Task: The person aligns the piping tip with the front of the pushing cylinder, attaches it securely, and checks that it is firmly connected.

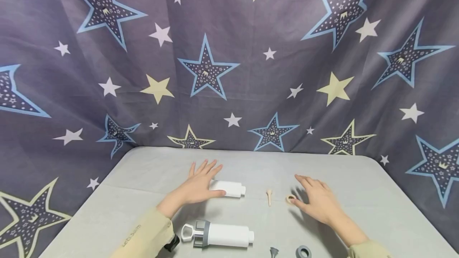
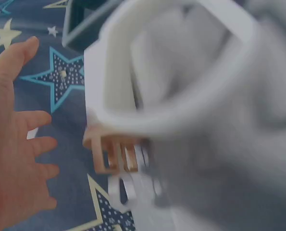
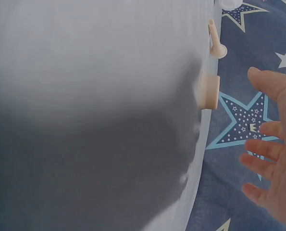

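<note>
My left hand (image 1: pixel 196 186), fingers straight and spread, is over the far white syringe-like pump (image 1: pixel 231 189), covering its handle end in the head view. In the left wrist view that pump has a beige slotted collar (image 2: pixel 113 149) and a white loop handle (image 2: pixel 121 192). My right hand (image 1: pixel 319 200) is held open above the table near a beige ring (image 1: pixel 290 198); contact cannot be told from the head view, but the right wrist view shows the hand (image 3: pixel 277 149) apart from the ring (image 3: pixel 210 91). A beige tapered nozzle (image 1: pixel 269 197) lies between the hands.
Nearer lies a second white pump (image 1: pixel 229 235) with a grey collar (image 1: pixel 202 234) and white loop handle (image 1: pixel 187 233). A grey nozzle (image 1: pixel 274 252) and a grey ring (image 1: pixel 303 252) are by the front edge of view. Star-patterned cloth (image 1: pixel 236 19) hangs behind the pale table (image 1: pixel 154 162).
</note>
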`<state>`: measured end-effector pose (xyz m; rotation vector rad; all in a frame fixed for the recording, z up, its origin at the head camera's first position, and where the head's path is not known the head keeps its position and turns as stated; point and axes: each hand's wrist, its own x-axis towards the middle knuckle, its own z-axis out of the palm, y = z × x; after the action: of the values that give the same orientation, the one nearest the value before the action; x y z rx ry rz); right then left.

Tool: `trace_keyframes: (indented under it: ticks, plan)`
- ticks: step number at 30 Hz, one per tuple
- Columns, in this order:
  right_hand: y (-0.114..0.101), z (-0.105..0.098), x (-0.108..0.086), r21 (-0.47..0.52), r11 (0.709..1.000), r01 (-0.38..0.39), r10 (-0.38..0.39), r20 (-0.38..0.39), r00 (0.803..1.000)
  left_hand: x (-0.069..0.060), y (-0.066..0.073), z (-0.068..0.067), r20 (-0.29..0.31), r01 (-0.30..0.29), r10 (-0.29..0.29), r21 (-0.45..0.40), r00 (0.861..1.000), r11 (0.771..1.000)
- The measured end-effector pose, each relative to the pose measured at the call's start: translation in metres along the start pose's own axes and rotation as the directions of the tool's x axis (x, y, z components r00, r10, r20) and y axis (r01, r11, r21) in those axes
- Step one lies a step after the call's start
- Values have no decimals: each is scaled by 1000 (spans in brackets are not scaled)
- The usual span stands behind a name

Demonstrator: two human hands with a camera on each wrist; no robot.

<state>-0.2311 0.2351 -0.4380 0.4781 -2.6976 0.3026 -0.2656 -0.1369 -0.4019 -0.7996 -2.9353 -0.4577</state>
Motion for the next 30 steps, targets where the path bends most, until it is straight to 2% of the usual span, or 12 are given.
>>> trace_keyframes:
  ticks: [4, 10, 14, 20, 30]
  plan:
    - [-5, 3, 1, 24, 999, -23, 23, 6, 1000, 8, 8, 1, 19, -62, 62, 1, 998, 998]
    - [-13, 4, 4, 150, 986, -79, 75, 29, 997, 21, 21, 3, 55, -131, 131, 5, 990, 991]
    - [-14, 4, 6, 178, 979, -95, 85, 59, 995, 30, 30, 1, 79, -151, 150, 8, 986, 989]
    - [-13, 6, 8, 170, 979, -111, 97, 88, 991, 45, 42, 3, 109, -195, 190, 32, 976, 980]
    - [-13, 13, 8, 164, 977, -135, 116, 118, 986, 66, 59, 10, 170, -215, 201, 66, 965, 974]
